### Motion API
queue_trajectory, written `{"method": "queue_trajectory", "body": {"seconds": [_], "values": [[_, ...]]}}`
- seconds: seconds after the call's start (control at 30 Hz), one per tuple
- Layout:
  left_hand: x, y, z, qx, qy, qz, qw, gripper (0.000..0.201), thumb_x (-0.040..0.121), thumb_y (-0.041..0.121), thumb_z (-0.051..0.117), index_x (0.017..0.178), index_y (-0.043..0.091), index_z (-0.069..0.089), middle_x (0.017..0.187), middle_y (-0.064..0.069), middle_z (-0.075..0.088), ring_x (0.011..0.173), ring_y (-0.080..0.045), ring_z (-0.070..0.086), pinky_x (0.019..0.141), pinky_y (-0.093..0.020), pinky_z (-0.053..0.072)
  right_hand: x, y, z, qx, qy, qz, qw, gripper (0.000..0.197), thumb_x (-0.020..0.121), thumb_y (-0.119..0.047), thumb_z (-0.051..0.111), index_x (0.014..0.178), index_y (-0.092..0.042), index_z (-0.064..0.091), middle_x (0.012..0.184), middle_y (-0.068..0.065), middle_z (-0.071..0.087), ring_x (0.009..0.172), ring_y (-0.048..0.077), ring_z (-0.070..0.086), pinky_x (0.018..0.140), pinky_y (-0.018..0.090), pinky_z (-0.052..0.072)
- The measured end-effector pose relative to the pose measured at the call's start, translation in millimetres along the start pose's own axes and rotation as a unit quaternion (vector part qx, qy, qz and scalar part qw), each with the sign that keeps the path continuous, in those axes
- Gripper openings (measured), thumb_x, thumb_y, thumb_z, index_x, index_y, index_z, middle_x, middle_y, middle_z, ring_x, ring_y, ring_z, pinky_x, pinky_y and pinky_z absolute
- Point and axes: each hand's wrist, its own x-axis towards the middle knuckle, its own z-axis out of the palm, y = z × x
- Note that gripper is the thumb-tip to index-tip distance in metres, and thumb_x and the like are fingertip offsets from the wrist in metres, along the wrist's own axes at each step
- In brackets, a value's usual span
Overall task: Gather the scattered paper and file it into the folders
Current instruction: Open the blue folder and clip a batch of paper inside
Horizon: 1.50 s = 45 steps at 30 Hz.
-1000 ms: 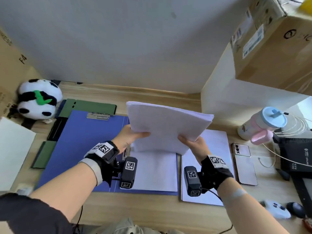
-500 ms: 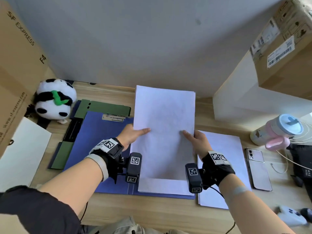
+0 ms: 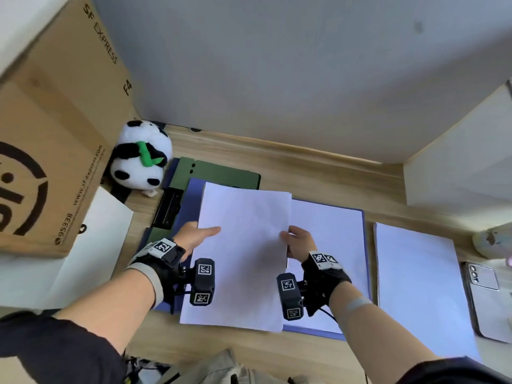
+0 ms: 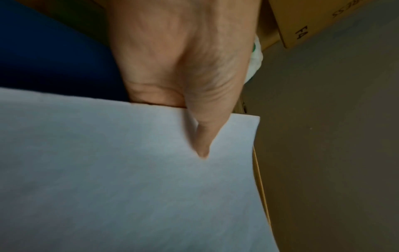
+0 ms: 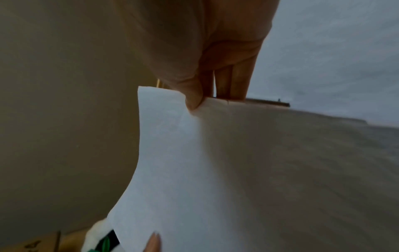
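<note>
Both hands hold a stack of white paper above an open blue folder on the desk. My left hand grips the stack's left edge, thumb on top, fingers hidden beneath. My right hand pinches the right edge between thumb and fingers. A white sheet lies in the folder's right half. Another pile of paper lies to the right of the folder. A green folder sticks out behind the blue one.
A plush panda sits at the back left beside a large cardboard box. A white sheet leans by the box. A black clip lies left of the folder. A phone is at the right edge.
The paper stack has swung from tilted up and lying crosswise to upright lengthwise, then lowered and shifted left over the blue folder's left half. Both hands kept their hold.
</note>
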Motion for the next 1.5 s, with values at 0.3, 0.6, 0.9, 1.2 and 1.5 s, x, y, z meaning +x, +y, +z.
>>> {"method": "queue_trajectory", "body": {"seconds": [0.3,0.6,0.9,1.2,1.5], "values": [[29,0,-12,0.02,0.09,0.016,0.996,0.024,0.095,0.008,0.048,0.112,-0.002,0.061,0.102,-0.011,0.058,0.092,-0.022,0.053,0.081,-0.029,0.04,22,1,36,-0.072,-0.002,0.074,0.995,0.025,0.091,-0.013,0.042,0.069,-0.009,0.055,0.076,0.018,0.058,0.072,0.032,0.06,0.077,0.053,0.056],[43,14,-17,0.039,0.12,0.019,0.992,0.031,0.095,0.008,0.049,0.068,-0.006,0.049,0.091,0.0,0.04,0.084,-0.03,0.043,0.075,-0.029,0.035,29,-18,47,-0.07,0.061,0.108,0.99,0.021,0.09,-0.019,0.051,0.105,-0.007,0.061,0.085,0.015,0.062,0.086,0.038,0.068,0.082,0.05,0.056],[59,8,-25,0.068,0.164,0.019,0.984,0.051,0.088,0.006,0.053,0.054,0.017,0.017,0.057,-0.004,0.016,0.055,-0.02,0.014,0.055,-0.028,0.01,46,-7,49,-0.112,0.107,0.074,0.985,0.026,0.08,-0.026,0.066,0.057,-0.024,0.053,0.086,0.013,0.074,0.086,0.031,0.069,0.082,0.042,0.057],[68,2,-27,0.081,0.169,0.025,0.982,0.052,0.088,0.007,0.055,0.054,0.018,0.016,0.057,-0.003,0.015,0.055,-0.019,0.014,0.054,-0.027,0.011,59,-5,49,-0.176,0.114,0.067,0.975,0.021,0.08,-0.027,0.065,0.062,-0.023,0.055,0.089,0.011,0.074,0.086,0.029,0.069,0.082,0.036,0.056],[74,-3,-26,0.061,0.175,0.023,0.982,0.051,0.087,0.007,0.054,0.053,0.017,0.018,0.056,-0.004,0.017,0.056,-0.02,0.015,0.055,-0.028,0.011,92,-43,42,-0.09,0.096,0.05,0.99,0.034,0.095,-0.023,0.043,0.123,-0.006,0.049,0.083,0.01,0.061,0.057,0.018,0.052,0.051,0.026,0.038]]}}
